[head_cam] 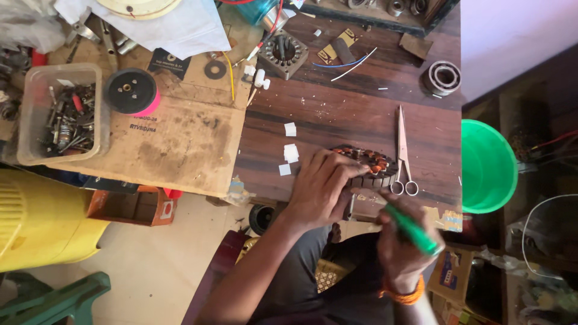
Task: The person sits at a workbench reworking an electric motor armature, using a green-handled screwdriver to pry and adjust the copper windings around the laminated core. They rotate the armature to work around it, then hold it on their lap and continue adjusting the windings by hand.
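Note:
My left hand (322,188) rests on a round motor stator (373,165) with copper-coloured windings, at the near edge of the dark wooden table (349,108). The fingers curl over its left side and hold it steady. My right hand (402,244) sits just below and to the right, closed around a green-handled tool (412,230) whose tip points up toward the stator's near edge. An orange band circles the right wrist. The stator's near part is hidden by my left hand.
Scissors (402,150) lie right of the stator. Small white paper pieces (290,151) lie to its left. A second stator (282,53), a bearing (441,78), cardboard (180,138), a parts tub (59,114) and a spool (131,91) are farther off. A green bucket (487,165) stands right.

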Tool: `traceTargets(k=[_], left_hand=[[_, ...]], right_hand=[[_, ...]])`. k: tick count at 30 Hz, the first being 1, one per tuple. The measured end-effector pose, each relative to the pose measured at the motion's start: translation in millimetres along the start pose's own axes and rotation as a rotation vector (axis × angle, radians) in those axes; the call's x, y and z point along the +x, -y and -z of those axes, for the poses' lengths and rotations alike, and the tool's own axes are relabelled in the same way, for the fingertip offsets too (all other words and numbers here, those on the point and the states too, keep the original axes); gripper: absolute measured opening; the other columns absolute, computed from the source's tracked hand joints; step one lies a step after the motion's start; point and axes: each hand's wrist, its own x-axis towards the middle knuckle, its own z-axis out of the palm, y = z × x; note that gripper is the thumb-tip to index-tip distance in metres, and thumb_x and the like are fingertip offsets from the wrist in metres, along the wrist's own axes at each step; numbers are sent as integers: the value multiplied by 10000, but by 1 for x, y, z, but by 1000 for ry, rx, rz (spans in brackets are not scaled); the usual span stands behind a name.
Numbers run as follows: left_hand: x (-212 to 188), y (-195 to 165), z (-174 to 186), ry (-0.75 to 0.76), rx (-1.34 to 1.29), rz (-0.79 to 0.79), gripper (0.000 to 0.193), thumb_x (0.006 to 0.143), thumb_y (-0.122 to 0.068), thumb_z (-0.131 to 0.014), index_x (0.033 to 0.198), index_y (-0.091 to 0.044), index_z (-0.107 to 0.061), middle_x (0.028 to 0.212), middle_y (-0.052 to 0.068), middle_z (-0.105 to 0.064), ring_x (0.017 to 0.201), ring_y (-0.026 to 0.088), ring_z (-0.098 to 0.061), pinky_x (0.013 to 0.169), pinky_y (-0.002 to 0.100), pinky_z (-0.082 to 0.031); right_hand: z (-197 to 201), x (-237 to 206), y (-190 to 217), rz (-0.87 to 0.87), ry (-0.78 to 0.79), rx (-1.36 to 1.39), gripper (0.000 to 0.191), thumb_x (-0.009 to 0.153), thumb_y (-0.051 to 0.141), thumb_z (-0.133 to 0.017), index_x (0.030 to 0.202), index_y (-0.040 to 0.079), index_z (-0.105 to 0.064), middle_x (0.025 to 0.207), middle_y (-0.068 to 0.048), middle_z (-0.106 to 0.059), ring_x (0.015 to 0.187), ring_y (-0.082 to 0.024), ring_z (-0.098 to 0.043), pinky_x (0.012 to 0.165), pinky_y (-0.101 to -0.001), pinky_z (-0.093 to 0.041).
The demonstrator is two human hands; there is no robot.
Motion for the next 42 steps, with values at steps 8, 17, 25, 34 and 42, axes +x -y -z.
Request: traceTargets(k=[8, 17, 25, 34, 42], left_hand=[[-1, 1, -3, -43, -35, -8, 514, 877, -167, -716, 1365, -130, -559, 1171, 78, -617, 1062, 305, -564, 961, 490, -419], [-9, 8, -12, -5, -115, 59, 767, 868, -182, -770, 1520, -114, -373, 1193, 148, -596, 1057, 354, -550, 973, 542, -420], [-12, 9, -10, -24, -166, 38, 847, 807, -108, -753, 1544, -120, -335, 1209, 140, -606, 1088, 371, -551, 1022, 553, -403], [-7, 5, -6, 3, -130, 55, 870, 809, -114, -743, 1577, -92, -333, 1141, 124, -580, 1068, 345, -536, 1046, 544, -393], [-5, 3, -3, 17, -74, 24, 571, 798, -74, -717, 1355, -152, -618, 1157, 55, -579, 1096, 304, -531, 1061, 509, -391]], right_hand=[[8, -3, -7, 116, 14, -111, 179, 985, 44, -709, 1131, -40, -648, 1081, -231, -748, 856, -207, -769, 718, -305, -641], [45, 31, 27, -219, -23, 158, 272, 965, 4, -743, 1211, -82, -667, 1022, -185, -731, 745, -175, -721, 660, -279, -601], [38, 49, 45, -378, 103, -11, 266, 880, -65, -768, 1134, -102, -697, 975, -172, -741, 772, -176, -699, 682, -269, -574], [34, 54, 49, -344, 206, -201, 255, 843, -41, -789, 1091, -38, -728, 930, -132, -773, 757, -154, -741, 671, -278, -598], [29, 70, 29, -152, 325, -244, 190, 919, 32, -760, 1092, -1, -690, 974, -113, -783, 741, -137, -779, 645, -259, -596]])
